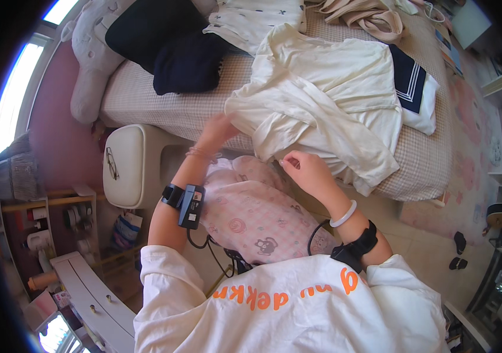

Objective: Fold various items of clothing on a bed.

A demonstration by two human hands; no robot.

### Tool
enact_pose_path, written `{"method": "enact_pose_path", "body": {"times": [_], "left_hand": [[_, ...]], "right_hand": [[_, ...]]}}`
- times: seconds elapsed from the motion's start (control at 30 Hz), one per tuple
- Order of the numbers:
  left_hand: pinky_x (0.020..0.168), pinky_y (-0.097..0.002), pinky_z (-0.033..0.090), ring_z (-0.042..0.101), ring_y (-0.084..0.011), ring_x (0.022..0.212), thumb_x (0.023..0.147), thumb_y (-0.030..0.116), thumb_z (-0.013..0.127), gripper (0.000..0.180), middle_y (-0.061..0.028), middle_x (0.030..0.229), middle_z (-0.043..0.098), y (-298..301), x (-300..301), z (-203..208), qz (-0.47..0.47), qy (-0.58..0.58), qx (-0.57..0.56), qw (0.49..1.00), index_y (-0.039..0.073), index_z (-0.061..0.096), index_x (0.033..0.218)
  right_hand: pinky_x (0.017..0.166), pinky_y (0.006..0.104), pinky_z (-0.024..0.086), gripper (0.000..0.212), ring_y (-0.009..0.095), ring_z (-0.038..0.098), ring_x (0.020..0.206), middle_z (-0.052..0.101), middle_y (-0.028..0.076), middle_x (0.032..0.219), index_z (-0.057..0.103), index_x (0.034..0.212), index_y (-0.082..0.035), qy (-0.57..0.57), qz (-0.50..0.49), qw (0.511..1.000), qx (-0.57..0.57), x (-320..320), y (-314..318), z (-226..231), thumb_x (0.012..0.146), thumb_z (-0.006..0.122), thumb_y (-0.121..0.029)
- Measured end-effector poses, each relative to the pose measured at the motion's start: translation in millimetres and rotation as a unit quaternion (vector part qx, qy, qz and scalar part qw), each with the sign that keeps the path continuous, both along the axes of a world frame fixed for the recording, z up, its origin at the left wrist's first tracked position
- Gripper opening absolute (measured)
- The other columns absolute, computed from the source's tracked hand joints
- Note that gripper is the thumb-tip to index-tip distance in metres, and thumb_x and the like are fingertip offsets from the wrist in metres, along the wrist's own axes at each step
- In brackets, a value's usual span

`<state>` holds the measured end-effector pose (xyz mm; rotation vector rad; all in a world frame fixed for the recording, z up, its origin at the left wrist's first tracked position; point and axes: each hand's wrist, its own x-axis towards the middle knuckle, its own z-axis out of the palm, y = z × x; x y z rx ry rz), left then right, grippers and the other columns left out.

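A cream long-sleeved shirt (327, 88) lies loosely spread on the bed in front of me, rumpled, with a sleeve lying across its body. My left hand (218, 130) is at the shirt's left edge, smeared by motion; whether its fingers grip the cloth cannot be made out. Just off the shirt's near edge is my right hand (308, 172), its thumb and fingers drawn together in a pinch. Anything between those fingertips is too small to make out. Pink checked patterned cloth (257, 217) covers my lap below both hands.
The bed (419, 167) has a checked cover. Dark folded clothes (186, 65) lie at its far left, a white patterned garment (251, 20) behind, and a navy-collared white garment (413, 82) at right. Glasses (111, 163) rest on a cream stool (136, 141) at left.
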<state>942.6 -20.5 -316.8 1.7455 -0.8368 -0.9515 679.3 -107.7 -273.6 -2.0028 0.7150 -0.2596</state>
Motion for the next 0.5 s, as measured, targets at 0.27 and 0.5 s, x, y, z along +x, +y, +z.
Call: {"method": "enact_pose_path", "body": {"times": [0.27, 0.5], "left_hand": [[0.068, -0.0218, 0.045, 0.055, -0.0076, 0.078, 0.081, 0.027, 0.059, 0.032, -0.0022, 0.089, 0.058, -11.1, -31.7, 29.3, -0.013, 0.049, 0.076, 0.996, 0.001, 0.055, 0.099], [0.062, -0.0249, 0.049, 0.058, -0.0114, 0.074, 0.086, 0.023, 0.052, 0.029, -0.0061, 0.089, 0.058, -23.1, -50.7, 88.3, -0.030, 0.134, 0.020, 0.990, 0.000, 0.050, 0.104]], "right_hand": [[0.060, 0.0334, 0.046, 0.028, 0.024, 0.060, 0.067, 0.062, 0.011, 0.071, 0.060, 0.081, -0.003, 0.008, 0.003, 0.999, 0.035, 11.4, 7.4, -3.1, 0.077, 0.057, -0.031], [0.061, 0.0329, 0.046, 0.034, 0.029, 0.060, 0.070, 0.059, 0.018, 0.075, 0.054, 0.089, 0.002, -0.047, -0.035, 0.997, 0.040, 46.0, 18.1, 34.3, 0.076, 0.062, -0.028]]}}
